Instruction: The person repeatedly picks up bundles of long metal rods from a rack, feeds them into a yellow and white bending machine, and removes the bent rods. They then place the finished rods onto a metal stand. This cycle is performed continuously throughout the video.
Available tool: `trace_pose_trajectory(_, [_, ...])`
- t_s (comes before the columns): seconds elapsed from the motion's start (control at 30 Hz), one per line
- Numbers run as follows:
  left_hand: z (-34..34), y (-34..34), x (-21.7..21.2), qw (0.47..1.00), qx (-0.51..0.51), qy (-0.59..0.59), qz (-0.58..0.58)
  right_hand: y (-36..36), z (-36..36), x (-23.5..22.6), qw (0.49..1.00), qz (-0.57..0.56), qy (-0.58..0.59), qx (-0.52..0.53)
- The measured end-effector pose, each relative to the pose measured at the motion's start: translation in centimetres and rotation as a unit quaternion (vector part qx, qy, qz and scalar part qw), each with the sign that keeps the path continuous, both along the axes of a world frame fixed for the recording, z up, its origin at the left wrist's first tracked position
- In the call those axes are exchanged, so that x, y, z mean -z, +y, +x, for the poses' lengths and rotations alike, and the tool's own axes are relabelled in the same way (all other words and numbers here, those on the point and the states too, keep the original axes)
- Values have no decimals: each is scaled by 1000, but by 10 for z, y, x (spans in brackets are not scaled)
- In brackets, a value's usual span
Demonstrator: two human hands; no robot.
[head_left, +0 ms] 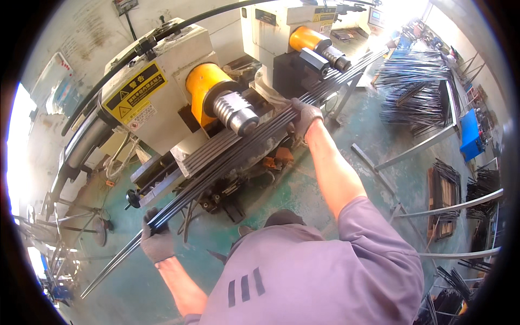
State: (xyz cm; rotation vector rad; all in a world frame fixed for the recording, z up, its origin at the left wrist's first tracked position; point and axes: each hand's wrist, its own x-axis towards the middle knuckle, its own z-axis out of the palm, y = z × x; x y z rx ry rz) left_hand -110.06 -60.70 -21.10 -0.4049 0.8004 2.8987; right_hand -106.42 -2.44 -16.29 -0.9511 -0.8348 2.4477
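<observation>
I hold a bundle of long dark metal rods (238, 149) that runs diagonally from lower left to upper right across a machine's bed. My left hand (156, 239), in a grey glove, is closed around the bundle near its lower left end. My right hand (304, 118), also gloved, grips the rods further up, just right of a ribbed steel roller (235, 111) on a yellow cylinder (201, 81). The rods lie under that roller on the machine (162, 97) and reach toward a second roller (336, 56) at the back.
A second cream machine (276, 27) with a yellow cylinder stands behind. Racks of dark rods (414, 86) fill the upper right. Bent metal tubes (449, 208) and a blue box (470, 134) stand at right. The floor (303, 184) is green. Hoses hang at left.
</observation>
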Motion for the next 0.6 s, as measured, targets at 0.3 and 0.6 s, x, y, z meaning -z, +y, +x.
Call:
trace_pose_trajectory(0.3, [-76,-14,18,995,-56,-42,-65,83,-77,48,994,-23,67,83])
trace_pose_trajectory(0.6, [-70,104,5,996,-24,-61,-58,-45,-84,28,993,45,-60,87])
